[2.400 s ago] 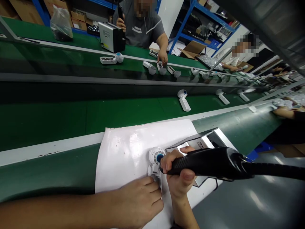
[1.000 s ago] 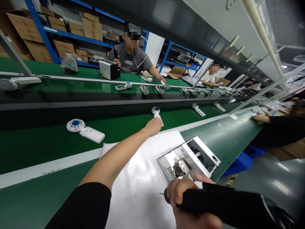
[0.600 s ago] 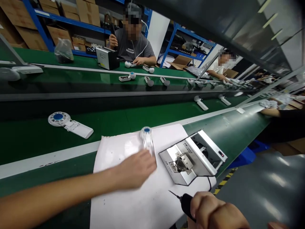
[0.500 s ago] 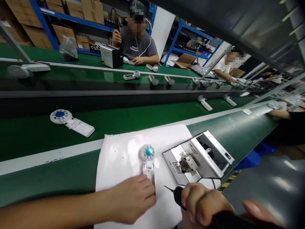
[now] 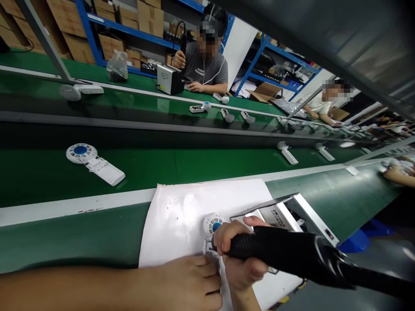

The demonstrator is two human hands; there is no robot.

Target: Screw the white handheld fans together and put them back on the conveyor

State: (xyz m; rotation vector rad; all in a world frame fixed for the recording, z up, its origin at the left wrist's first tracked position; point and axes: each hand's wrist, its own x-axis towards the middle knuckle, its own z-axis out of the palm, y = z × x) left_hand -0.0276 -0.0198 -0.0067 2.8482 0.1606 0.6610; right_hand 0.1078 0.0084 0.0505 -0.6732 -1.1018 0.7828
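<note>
On the white sheet (image 5: 175, 224) lies a small white folding fan (image 5: 212, 221) with a blue centre, its round head facing up. My left hand (image 5: 194, 280) is closed over the fan's handle, whose lower part it hides. My right hand (image 5: 238, 255) grips a black electric screwdriver (image 5: 285, 252), held nearly level with its front end at the fan's hinge; the tip is hidden by my fingers. Behind the screwdriver, a silver screw feeder (image 5: 282, 216) is partly covered.
Another white fan (image 5: 106, 170) lies on the green conveyor (image 5: 194, 162) at left. More fans (image 5: 288, 153) lie farther along. Across the line a person (image 5: 207, 65) sits by a box-shaped device (image 5: 170, 79). A metal frame hangs overhead at right.
My right hand has moved left and up, bringing the screwdriver from beside the feeder to the fan. My left hand is still on the handle. The camera view has shifted.
</note>
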